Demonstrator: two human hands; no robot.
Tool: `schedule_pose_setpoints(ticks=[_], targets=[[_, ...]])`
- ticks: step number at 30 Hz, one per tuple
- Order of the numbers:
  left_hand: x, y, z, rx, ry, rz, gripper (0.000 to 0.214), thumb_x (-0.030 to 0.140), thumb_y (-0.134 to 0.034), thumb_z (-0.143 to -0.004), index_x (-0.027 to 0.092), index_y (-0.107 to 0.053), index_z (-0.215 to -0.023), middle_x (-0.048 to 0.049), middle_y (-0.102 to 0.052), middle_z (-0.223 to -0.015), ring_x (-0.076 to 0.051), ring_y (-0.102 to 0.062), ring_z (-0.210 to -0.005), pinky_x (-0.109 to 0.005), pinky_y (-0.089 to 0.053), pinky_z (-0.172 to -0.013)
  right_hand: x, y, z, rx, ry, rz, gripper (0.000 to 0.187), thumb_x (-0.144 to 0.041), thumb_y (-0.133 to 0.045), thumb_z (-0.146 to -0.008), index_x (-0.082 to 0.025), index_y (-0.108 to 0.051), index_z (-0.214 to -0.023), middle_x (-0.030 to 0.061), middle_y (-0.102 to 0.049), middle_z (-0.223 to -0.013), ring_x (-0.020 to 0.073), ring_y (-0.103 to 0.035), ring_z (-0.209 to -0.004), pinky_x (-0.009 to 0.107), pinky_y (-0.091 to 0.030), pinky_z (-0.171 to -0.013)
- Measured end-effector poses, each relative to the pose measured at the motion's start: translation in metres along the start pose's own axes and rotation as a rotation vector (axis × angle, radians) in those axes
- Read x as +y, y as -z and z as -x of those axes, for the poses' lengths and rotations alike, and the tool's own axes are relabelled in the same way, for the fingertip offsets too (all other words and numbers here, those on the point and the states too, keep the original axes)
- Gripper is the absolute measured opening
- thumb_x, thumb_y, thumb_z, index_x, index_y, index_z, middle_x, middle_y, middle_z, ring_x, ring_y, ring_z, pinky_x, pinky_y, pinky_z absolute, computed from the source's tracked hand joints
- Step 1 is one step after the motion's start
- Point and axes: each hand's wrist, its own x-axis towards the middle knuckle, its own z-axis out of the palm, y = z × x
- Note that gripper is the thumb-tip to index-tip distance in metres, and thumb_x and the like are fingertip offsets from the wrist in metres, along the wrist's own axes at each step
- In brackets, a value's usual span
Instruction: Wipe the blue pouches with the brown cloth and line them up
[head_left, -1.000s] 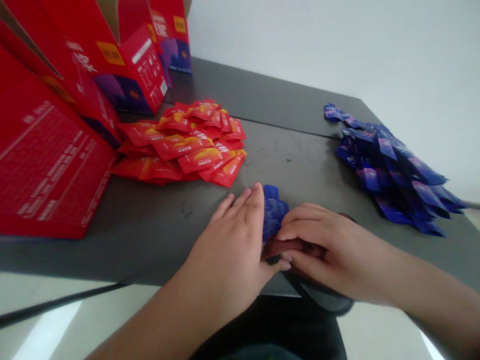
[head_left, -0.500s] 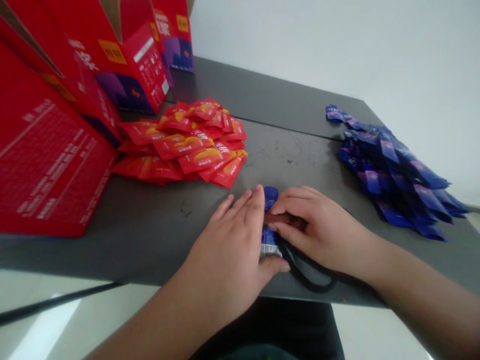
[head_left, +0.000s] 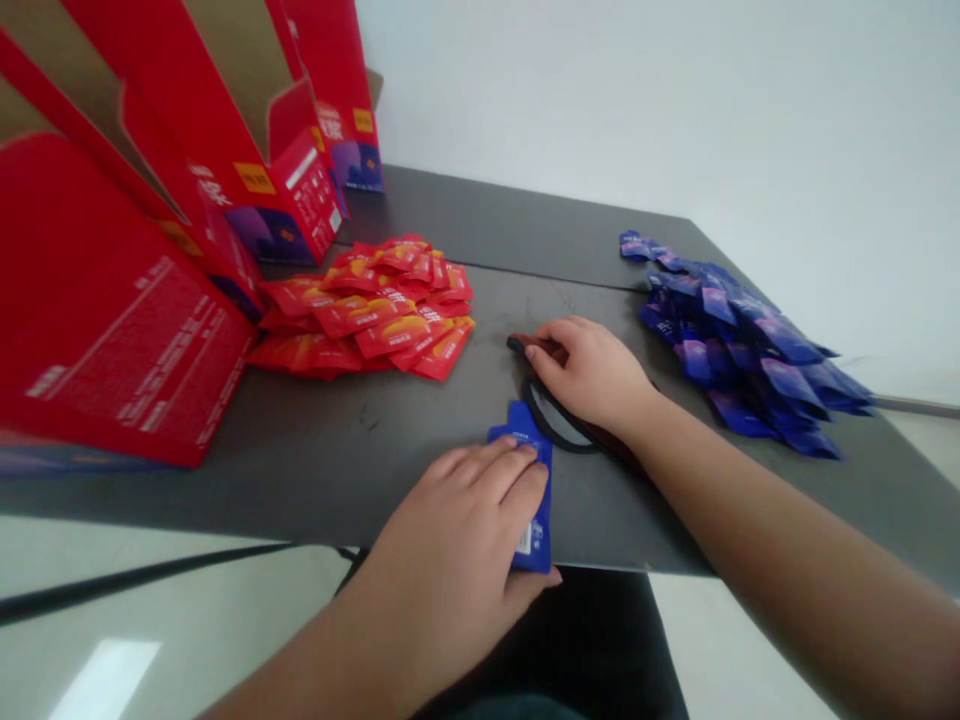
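A blue spouted pouch (head_left: 541, 500) with a white label lies at the table's front edge, its lower end reaching past it. My left hand (head_left: 480, 500) holds it, fingers across the top and thumb at the bottom end. Further back, to the right of the pouch, my right hand (head_left: 596, 375) is closed around a reddish-brown bar (head_left: 536, 344) with a dark tip. What kind of tool this is, I cannot tell. A black cord loop (head_left: 559, 437) curves on the table beneath that hand.
Red and orange sachets (head_left: 375, 320) are heaped on the left of the grey table (head_left: 420, 440). A pile of blue pouches (head_left: 750, 350) lies on the right. Tall open red boxes (head_left: 135, 330) stand along the left, with a white wall (head_left: 600, 110) behind.
My left hand has drawn the pouch toward me to the front edge. My right hand has moved away from the pouch with the bar, and the cord came along.
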Motion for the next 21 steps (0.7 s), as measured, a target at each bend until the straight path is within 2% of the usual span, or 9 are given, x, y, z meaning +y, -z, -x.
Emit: schedule_pose_setpoints(ticks=[3, 5, 7, 10, 12, 15, 17, 19, 21], targets=[[0.006, -0.002, 0.016, 0.052, -0.042, -0.097, 0.05, 0.023, -0.053, -0.103, 0.013, -0.058, -0.152, -0.0133, -0.067, -0.153, -0.029, -0.07, -0.133, -0.046, -0.059, -0.11, -0.004, 0.001, 0.005, 0.017, 0.012, 0.021, 0.021, -0.036, -0.059, -0.105, -0.021, -0.073, -0.1, 0.0078, -0.072, -0.096, 0.0261, -0.063, -0.088, 0.039, -0.044, -0.08], [0.003, 0.0, 0.025, 0.142, -0.004, -0.158, 0.046, 0.019, -0.044, -0.106, 0.01, -0.06, -0.148, -0.0153, -0.073, -0.142, -0.028, -0.079, -0.115, -0.04, -0.067, -0.089, -0.007, 0.002, 0.01, 0.017, 0.062, 0.013, 0.021, -0.035, -0.059, -0.105, -0.021, -0.073, -0.1, 0.0082, -0.071, -0.096, 0.0261, -0.064, -0.089, 0.04, -0.045, -0.083], [0.0, 0.004, 0.029, 0.27, 0.08, -0.146, 0.042, 0.024, -0.043, -0.108, 0.013, -0.065, -0.141, -0.0122, -0.08, -0.129, -0.027, -0.083, -0.1, -0.037, -0.068, -0.078, -0.009, 0.001, 0.012, 0.015, 0.115, -0.069, 0.02, -0.034, -0.058, -0.106, -0.021, -0.073, -0.101, 0.0081, -0.072, -0.096, 0.0259, -0.066, -0.092, 0.04, -0.047, -0.089], [0.0, 0.015, 0.022, 0.463, 0.295, 0.003, 0.037, 0.039, -0.045, -0.11, 0.024, -0.074, -0.128, -0.0037, -0.086, -0.11, -0.026, -0.084, -0.089, -0.035, -0.067, -0.075, -0.005, 0.004, 0.013, 0.097, 0.108, -0.272, 0.022, -0.037, -0.059, -0.106, -0.021, -0.072, -0.115, 0.01, -0.075, -0.113, 0.027, -0.068, -0.11, 0.042, -0.048, -0.102], [0.006, 0.023, 0.011, 0.586, 0.489, 0.102, 0.038, 0.045, -0.045, -0.11, 0.028, -0.078, -0.12, -0.0022, -0.085, -0.101, -0.027, -0.083, -0.087, -0.036, -0.065, -0.075, -0.001, 0.014, 0.014, 0.238, 0.023, -0.431, 0.031, -0.042, -0.058, -0.106, -0.021, -0.067, -0.126, 0.012, -0.073, -0.131, 0.0272, -0.064, -0.126, 0.042, -0.047, -0.11], [0.018, 0.025, -0.013, 0.781, 0.665, 0.232, 0.04, 0.049, -0.048, -0.109, 0.027, -0.08, -0.119, -0.0044, -0.085, -0.106, -0.03, -0.081, -0.099, -0.04, -0.064, -0.084, -0.005, 0.038, 0.026, 0.356, -0.187, -0.834, 0.044, -0.06, -0.054, -0.106, -0.024, -0.065, -0.128, 0.0105, -0.071, -0.132, 0.026, -0.066, -0.123, 0.04, -0.053, -0.103], [0.025, 0.018, -0.032, 0.89, 0.663, 0.349, 0.042, 0.051, -0.049, -0.109, 0.026, -0.079, -0.124, -0.005, -0.083, -0.116, -0.03, -0.079, -0.108, -0.042, -0.063, -0.093, -0.014, 0.054, 0.043, 0.222, -0.309, -1.186, 0.052, -0.072, -0.058, -0.101, -0.026, -0.065, -0.124, 0.0073, -0.073, -0.122, 0.0232, -0.072, -0.105, 0.036, -0.058, -0.086], [0.031, 0.008, -0.05, 0.932, 0.554, 0.447, 0.044, 0.052, -0.048, -0.111, 0.025, -0.077, -0.13, -0.0052, -0.082, -0.124, -0.028, -0.077, -0.114, -0.041, -0.061, -0.099, -0.026, 0.065, 0.063, -0.001, -0.367, -1.469, 0.053, -0.072, -0.068, -0.096, -0.028, -0.063, -0.124, 0.0041, -0.073, -0.113, 0.0193, -0.072, -0.093, 0.031, -0.058, -0.076], [0.037, -0.002, -0.066, 0.85, 0.34, 0.477, 0.042, 0.045, -0.047, -0.112, 0.024, -0.073, -0.137, -0.0056, -0.079, -0.132, -0.026, -0.074, -0.122, -0.039, -0.059, -0.104, -0.034, 0.068, 0.079, -0.101, -0.393, -1.617, 0.049, -0.063, -0.08, -0.091, -0.028, -0.063, -0.12, 0.0002, -0.071, -0.102, 0.0155, -0.07, -0.086, 0.028, -0.058, -0.076]])
